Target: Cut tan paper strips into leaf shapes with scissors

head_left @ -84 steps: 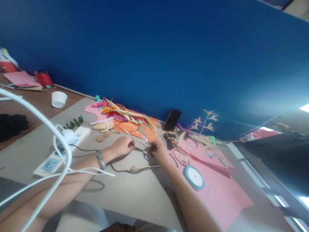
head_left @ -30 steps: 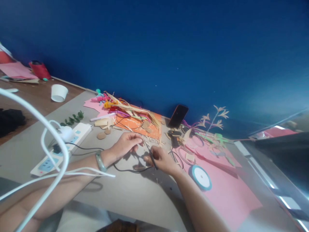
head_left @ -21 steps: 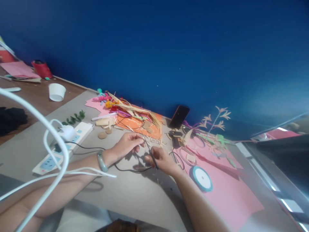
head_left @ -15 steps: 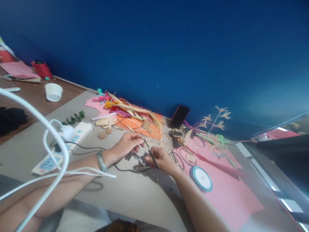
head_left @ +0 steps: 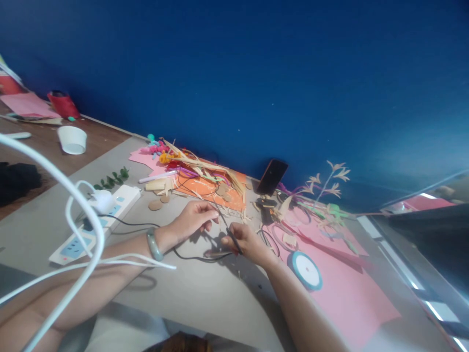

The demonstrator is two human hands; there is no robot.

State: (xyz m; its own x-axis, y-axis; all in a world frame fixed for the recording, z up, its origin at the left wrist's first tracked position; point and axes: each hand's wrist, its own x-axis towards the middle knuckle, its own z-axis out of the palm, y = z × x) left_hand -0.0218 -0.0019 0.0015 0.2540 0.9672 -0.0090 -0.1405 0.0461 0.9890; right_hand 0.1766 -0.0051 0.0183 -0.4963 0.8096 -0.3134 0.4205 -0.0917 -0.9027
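My right hand (head_left: 246,244) is wrapped round a pair of dark scissors (head_left: 231,236), whose blades point up and left toward my other hand. Thumb and fingertips of my left hand (head_left: 198,216) are pinched together close to the scissor tips; what sits between them is too small to make out. A greenish bangle (head_left: 154,244) circles the left wrist. Beyond both hands, pale shavings and strips are strewn over an orange sheet (head_left: 208,191).
A white power strip (head_left: 126,198) with plugs lies left, and white cables (head_left: 95,225) loop across the foreground. A phone (head_left: 273,177) leans on the blue wall. Right are pink sheets (head_left: 351,303), a teal-rimmed roll (head_left: 307,270) and pale flowers (head_left: 331,178). A white cup (head_left: 72,140) stands far left.
The white cup at far left has shifted slightly to the left. The scissors and my right hand have turned a little; my left hand stays in place.
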